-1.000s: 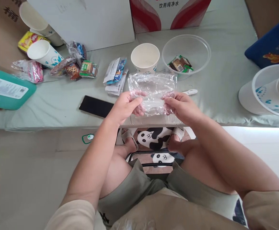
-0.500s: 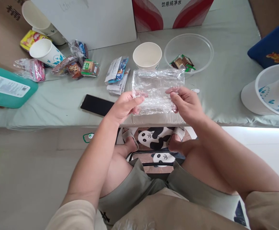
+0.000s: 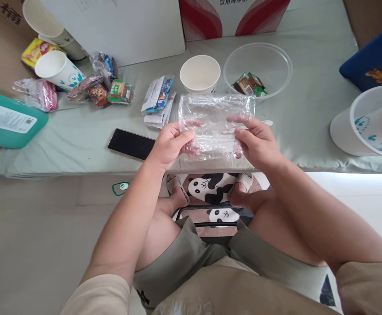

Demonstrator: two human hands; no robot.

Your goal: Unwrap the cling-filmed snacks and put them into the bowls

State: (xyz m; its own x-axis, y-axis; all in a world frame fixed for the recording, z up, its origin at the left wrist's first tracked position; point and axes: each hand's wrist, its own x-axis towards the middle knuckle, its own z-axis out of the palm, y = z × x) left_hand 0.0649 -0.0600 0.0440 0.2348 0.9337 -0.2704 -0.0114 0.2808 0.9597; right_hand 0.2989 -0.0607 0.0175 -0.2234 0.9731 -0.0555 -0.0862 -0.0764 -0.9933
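Note:
A crinkled clear plastic bag [image 3: 215, 107] is stretched flat between my two hands, above the front edge of the covered table. My left hand [image 3: 174, 143] pinches its left side, thumb on top and fingers showing through the film. At the right side, my right hand [image 3: 258, 140] grips it the same way. Just behind the bag stand a white paper cup [image 3: 200, 74] and a clear round plastic bowl [image 3: 281, 81] with a few wrapped snacks [image 3: 250, 84] in it. A white plastic utensil [image 3: 266, 123], partly hidden, lies by my right hand.
A black phone [image 3: 130, 143] and a stack of small packets [image 3: 158, 100] lie left of my hands. Farther left are wrapped snacks [image 3: 120, 91], a tipped paper cup [image 3: 59, 70] and a teal jug [image 3: 13, 118]. A translucent tub [image 3: 345, 131] stands right; boxes [image 3: 121, 30] line the back.
The bag is spread slightly wider and flatter between my hands, with my right-hand fingers extended a little more under the film. The view has shifted slightly.

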